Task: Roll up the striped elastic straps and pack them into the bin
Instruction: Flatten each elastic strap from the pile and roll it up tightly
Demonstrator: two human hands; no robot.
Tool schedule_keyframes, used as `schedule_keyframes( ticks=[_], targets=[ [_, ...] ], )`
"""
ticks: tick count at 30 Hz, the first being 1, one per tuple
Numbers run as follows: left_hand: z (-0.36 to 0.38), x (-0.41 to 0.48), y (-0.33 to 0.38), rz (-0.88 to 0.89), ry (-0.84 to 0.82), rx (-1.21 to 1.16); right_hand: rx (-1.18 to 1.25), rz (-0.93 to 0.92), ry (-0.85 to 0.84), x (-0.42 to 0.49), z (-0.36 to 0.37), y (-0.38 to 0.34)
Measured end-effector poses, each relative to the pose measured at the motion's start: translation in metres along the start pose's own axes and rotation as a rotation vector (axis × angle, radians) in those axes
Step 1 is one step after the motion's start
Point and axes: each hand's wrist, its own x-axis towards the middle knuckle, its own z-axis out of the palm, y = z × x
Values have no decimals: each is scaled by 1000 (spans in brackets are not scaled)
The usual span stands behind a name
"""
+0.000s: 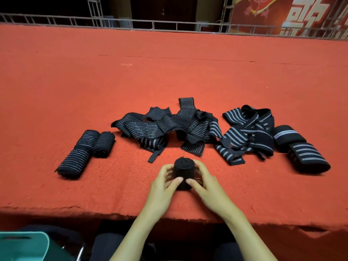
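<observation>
A tightly rolled black strap (183, 171) stands on end near the front of the red carpeted surface (169, 72). My left hand (163, 187) grips its left side and my right hand (205, 187) grips its right side, both thumbs pressing on the roll's near face. Behind it lies a tangled pile of loose thin-striped straps (165, 127). A second loose heap with broad grey stripes (246, 134) lies to the right. Two finished thin-striped rolls (82, 151) lie at the left and two broad-striped rolls (299, 149) at the right. A teal bin (24, 245) shows at the bottom left.
The carpet's frayed front edge (113, 213) runs just under my wrists. A metal railing (169, 23) borders the far side, with a red banner (282, 14) behind it. My dark-clad legs (107, 247) sit below the edge beside the bin.
</observation>
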Motion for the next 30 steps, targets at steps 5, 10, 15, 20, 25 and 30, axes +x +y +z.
schedule_keyframes(
  ticks=[5, 10, 15, 20, 25, 30],
  targets=[
    [-29, 3, 6, -20, 87, -77, 220, 59, 19, 22, 31, -22],
    [-89, 8, 3, -65, 262, 25, 289, 119, -71, 58, 87, -48],
    [-142, 7, -2, -135, 397, 31, 98, 106, -148, 91, 139, -62],
    [-170, 4, -12, -93, 442, 444, -32, 96, -217, 116, 172, -73],
    [-181, 9, -13, -25, 526, 583, 14, 161, -257, 133, 184, -78],
    [-189, 10, -14, 132, 593, 867, 116, 239, -293, 139, 191, -80]
  ],
)
